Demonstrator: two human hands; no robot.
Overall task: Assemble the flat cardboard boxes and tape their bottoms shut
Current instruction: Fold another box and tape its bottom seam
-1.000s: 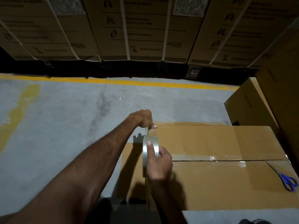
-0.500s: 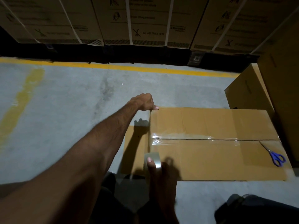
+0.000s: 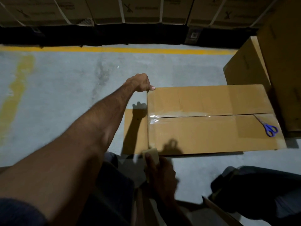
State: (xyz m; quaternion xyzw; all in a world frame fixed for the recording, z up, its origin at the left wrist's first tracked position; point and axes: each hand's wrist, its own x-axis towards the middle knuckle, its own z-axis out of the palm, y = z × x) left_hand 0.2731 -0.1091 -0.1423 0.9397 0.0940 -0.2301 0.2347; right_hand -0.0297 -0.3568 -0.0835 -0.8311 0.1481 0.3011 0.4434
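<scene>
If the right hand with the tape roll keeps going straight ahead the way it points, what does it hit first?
Most likely the near edge of the cardboard box, just beyond the tape roll that the right hand grips. Depth is unclear, so it may pass above that edge.

Left arm point(image 3: 84, 137): bare along the forearm, with visible hair.
Left sleeve point(image 3: 17, 211): dark navy fabric, short, at 7 o'clock in the view.
Left hand point(image 3: 141, 83): bare, no glove, ring or watch showing.
Right hand point(image 3: 160, 172): bare, in shadow.
Legs point(image 3: 260, 190): dark trousers, knees at 5 and 6 o'clock.
</scene>
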